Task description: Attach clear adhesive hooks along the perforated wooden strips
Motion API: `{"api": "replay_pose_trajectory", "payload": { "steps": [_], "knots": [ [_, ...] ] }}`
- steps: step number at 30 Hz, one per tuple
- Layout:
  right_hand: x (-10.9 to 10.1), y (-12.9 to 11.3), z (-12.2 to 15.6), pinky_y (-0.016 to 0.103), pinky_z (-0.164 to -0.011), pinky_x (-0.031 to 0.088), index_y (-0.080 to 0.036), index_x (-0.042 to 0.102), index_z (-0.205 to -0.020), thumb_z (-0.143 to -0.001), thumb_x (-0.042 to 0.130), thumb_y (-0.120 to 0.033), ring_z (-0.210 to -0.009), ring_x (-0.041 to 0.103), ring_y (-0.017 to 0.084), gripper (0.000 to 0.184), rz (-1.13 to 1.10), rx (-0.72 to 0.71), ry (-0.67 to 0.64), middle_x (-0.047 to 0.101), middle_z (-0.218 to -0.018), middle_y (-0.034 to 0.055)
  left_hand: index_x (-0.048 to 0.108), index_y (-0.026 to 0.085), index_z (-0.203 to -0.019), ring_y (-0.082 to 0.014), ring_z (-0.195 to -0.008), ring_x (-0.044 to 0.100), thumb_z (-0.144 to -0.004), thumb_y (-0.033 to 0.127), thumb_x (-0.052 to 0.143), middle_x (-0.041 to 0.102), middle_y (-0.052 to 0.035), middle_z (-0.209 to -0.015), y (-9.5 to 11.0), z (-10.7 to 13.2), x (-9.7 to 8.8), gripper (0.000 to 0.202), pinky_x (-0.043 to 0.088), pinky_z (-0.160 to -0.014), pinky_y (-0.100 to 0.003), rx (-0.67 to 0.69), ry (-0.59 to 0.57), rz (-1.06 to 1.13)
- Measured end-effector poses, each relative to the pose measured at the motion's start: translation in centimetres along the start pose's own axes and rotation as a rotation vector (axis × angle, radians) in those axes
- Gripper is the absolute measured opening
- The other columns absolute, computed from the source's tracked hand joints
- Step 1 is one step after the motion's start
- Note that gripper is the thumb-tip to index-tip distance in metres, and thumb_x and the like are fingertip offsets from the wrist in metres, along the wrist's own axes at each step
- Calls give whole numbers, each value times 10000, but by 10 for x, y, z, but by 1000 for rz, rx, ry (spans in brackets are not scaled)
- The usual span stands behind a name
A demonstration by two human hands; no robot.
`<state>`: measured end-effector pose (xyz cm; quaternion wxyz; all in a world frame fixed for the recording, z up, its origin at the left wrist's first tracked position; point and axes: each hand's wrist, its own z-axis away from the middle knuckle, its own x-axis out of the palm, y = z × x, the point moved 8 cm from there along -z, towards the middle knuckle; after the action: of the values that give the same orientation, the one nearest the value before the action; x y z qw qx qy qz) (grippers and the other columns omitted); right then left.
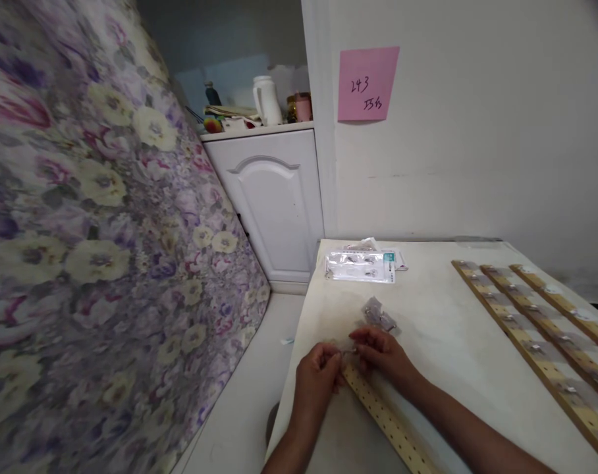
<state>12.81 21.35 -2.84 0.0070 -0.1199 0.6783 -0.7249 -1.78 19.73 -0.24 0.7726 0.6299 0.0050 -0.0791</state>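
My left hand (pixel 319 372) is closed in a pinch at the far end of a light wooden strip with rows of holes (pixel 385 418). Across from it, my right hand (pixel 384 352) also has its fingertips pressed together. Between the two sets of fingertips shows a small shiny metal piece (pixel 347 352), too small and blurred to make out fully. Just beyond my right hand lies a small heap of clear plastic packets (pixel 375 313) with metal bits inside. The strip runs from my fingers toward the near edge of the picture.
Flat printed plastic packages (pixel 361 266) lie at the table's far left corner. Three wooden strips with small clear packets, including the leftmost strip (pixel 519 332), lie at the right. A white cloth covers the table (pixel 442 303). A floral curtain (pixel 106 250) hangs left, beside a white cabinet (pixel 274 204).
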Motion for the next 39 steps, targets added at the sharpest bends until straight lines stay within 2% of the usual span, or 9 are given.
{"api": "replay_pose_trajectory", "payload": {
  "steps": [4, 10, 17, 23, 30, 39],
  "knots": [
    [1, -1, 3, 259, -464, 450, -202, 591, -917, -740, 606, -373, -464, 540, 124, 246, 59, -28, 53, 547, -589, -47, 586, 177, -801, -100, -446, 509, -732, 358, 551, 582, 40, -572, -6, 3, 1, 197, 358, -438, -206, -20, -7, -90],
    [3, -8, 13, 262, -498, 449, -188, 592, -983, -793, 517, -270, -496, 562, 135, 220, 244, -48, 153, 571, -628, -31, 553, 185, -977, -119, -525, 557, -723, 263, 541, 591, 48, -596, -14, 7, -14, 267, 397, -502, -207, 31, 101, -189],
    [7, -14, 9, 260, -510, 435, -191, 594, -987, -816, 478, -256, -499, 551, 136, 216, 380, -117, 176, 610, -660, -13, 563, 195, -922, -129, -646, 588, -700, 242, 587, 590, 36, -691, -13, 3, -15, 228, 446, -619, -227, 88, 147, -308],
    [9, -21, 8, 297, -658, 473, -181, 626, -999, -776, 516, -202, -695, 599, 175, 249, 532, -203, 173, 641, -771, 30, 546, 200, -932, -118, -557, 576, -707, 257, 598, 575, 55, -640, -16, 0, -16, 239, 439, -561, -221, 74, 162, -233],
    [9, -18, 8, 308, -688, 473, -179, 625, -1049, -772, 520, -170, -734, 584, 176, 296, 584, -262, 180, 620, -815, 38, 532, 200, -883, -109, -505, 569, -721, 293, 597, 582, 51, -631, -23, -3, -17, 198, 403, -467, -199, 41, 174, -159],
    [11, -22, 9, 325, -721, 474, -179, 629, -1040, -826, 487, -195, -768, 571, 188, 257, 669, -335, 191, 589, -819, 50, 585, 185, -942, -116, -614, 576, -670, 228, 630, 602, 31, -702, -18, 2, -17, 279, 449, -594, -216, 92, 158, -185]
  ]
}}
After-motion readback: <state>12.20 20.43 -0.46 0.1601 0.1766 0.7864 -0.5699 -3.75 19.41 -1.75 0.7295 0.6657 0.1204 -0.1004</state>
